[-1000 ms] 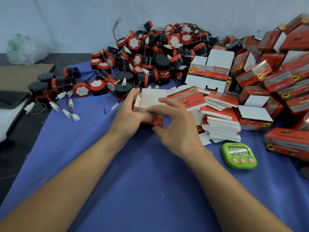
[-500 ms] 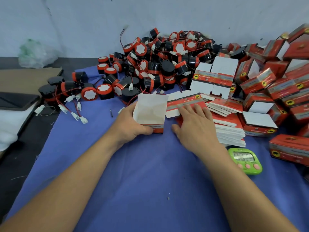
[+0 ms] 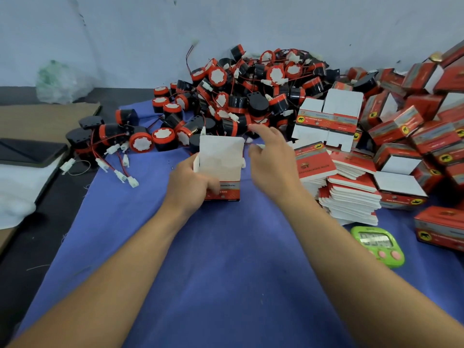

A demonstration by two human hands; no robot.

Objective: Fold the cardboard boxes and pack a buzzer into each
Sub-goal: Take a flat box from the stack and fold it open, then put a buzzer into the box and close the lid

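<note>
A small packing workshop, this, a hand-assembly bench. There's a blue cloth (image 3: 226, 272) spread over the work table, and at its far edge a great heap of round black-and-red plastic buzzers (image 3: 251, 96), red wires and white plugs trailing out. On the cloth's right side sits a stack of flat, unfolded red-and-white cardboard cartons (image 3: 351, 202), with made-up red cartons (image 3: 414, 126) piled high along its right edge. A lime-green digital timer (image 3: 378, 244) lies at the cloth's near right. Behind the cloth is a bare pale wall (image 3: 226, 26), and off its left edge a brown cardboard sheet (image 3: 37, 116). It's all handwork: a left hand (image 3: 190, 182) grips one half-folded white-and-red carton (image 3: 222, 162).
</note>
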